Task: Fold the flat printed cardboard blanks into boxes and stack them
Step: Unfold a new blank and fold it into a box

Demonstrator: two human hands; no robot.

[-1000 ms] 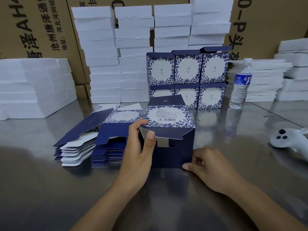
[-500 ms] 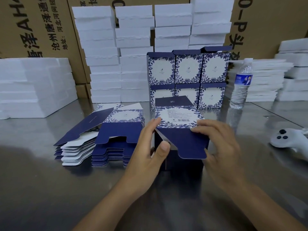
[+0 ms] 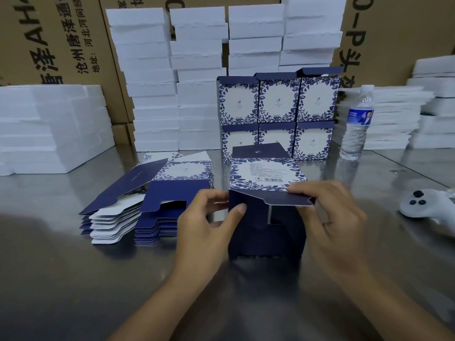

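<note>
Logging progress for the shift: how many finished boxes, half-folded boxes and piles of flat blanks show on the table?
Finished boxes in the stack, as far as visible: 6
Box being folded: 1
Piles of flat blanks: 2, a fanned pile and a squared pile
Total: 9

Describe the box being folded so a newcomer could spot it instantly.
On the steel table, just before the stack of six folded boxes, one box stands between the left hand and right hand. Only it shows a barcode on top and a navy flap jutting out.
</note>
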